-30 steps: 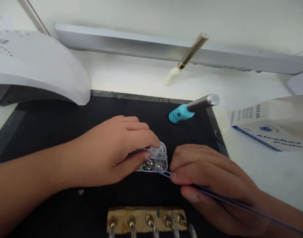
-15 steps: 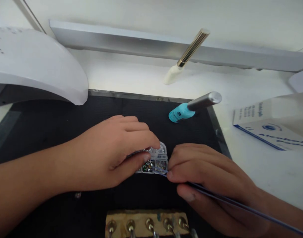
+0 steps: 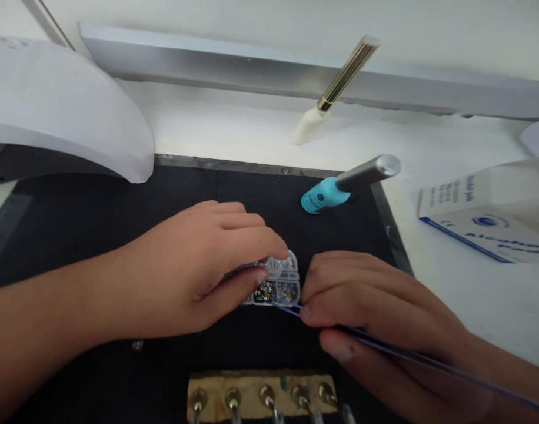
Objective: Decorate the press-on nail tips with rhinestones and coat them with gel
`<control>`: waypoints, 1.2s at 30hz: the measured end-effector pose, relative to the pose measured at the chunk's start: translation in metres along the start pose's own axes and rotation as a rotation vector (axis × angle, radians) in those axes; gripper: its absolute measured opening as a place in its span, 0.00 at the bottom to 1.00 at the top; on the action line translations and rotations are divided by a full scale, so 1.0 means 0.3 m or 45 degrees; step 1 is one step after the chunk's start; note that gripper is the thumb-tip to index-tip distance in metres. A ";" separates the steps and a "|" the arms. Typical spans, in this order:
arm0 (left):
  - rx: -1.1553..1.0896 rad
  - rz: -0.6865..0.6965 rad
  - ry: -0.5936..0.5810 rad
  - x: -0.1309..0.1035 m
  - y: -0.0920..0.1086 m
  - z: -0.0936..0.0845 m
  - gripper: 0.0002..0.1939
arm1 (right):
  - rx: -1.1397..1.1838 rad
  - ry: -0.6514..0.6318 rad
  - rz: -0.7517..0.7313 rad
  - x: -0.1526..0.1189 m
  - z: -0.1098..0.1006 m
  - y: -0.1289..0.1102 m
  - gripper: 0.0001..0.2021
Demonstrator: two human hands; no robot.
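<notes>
A clear compartment case (image 3: 288,290) with small glittering stones lies on the black mat (image 3: 181,194). My left hand (image 3: 208,265) is closed on this case, with thumb and fingers over its left part, which they hide. My right hand (image 3: 366,312), to the right of the case, pinches a thin bluish tool (image 3: 411,355). The tool's tip reaches the case's lower front compartment, the one with dark and coloured stones. Whether the tip holds a stone is too small to tell.
A teal bottle (image 3: 326,195) stands on the mat behind the hands, a cream bottle (image 3: 309,125) farther back. At the left is a white curved device (image 3: 75,112), at the right an alcohol pads box (image 3: 485,218). A tan strip with metal stands (image 3: 260,393) lies in front.
The view has shifted slightly, so the bottles and box appear a little higher. The tool's tip sits slightly lower and farther left over the case. Both hands keep their grip.
</notes>
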State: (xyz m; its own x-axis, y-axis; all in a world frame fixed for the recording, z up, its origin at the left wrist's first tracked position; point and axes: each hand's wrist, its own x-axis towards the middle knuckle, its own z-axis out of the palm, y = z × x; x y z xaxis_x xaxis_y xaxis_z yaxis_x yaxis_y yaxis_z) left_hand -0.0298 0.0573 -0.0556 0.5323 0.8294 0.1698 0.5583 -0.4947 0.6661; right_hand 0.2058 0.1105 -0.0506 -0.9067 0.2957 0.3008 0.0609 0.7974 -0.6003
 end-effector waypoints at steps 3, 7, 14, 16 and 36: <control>-0.009 0.004 -0.006 0.001 0.001 -0.002 0.11 | 0.030 0.005 -0.015 0.006 0.009 0.009 0.04; -0.018 0.013 -0.006 0.001 0.002 -0.002 0.11 | 0.035 0.000 -0.024 0.009 0.016 0.017 0.05; -0.013 0.005 -0.002 0.000 0.002 -0.001 0.12 | 0.031 -0.009 0.007 0.010 0.002 0.000 0.03; -0.018 0.010 -0.009 -0.001 0.002 -0.002 0.11 | 0.046 0.011 0.006 0.009 0.002 0.000 0.03; -0.008 0.002 0.002 0.001 0.002 -0.001 0.11 | 0.047 0.030 0.059 0.001 -0.012 -0.007 0.07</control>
State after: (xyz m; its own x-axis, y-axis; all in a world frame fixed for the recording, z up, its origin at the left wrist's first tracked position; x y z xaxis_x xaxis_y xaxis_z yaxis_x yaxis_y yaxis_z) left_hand -0.0296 0.0573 -0.0548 0.5323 0.8289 0.1718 0.5533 -0.4943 0.6705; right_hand 0.2068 0.1108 -0.0466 -0.8932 0.3446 0.2888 0.0869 0.7626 -0.6411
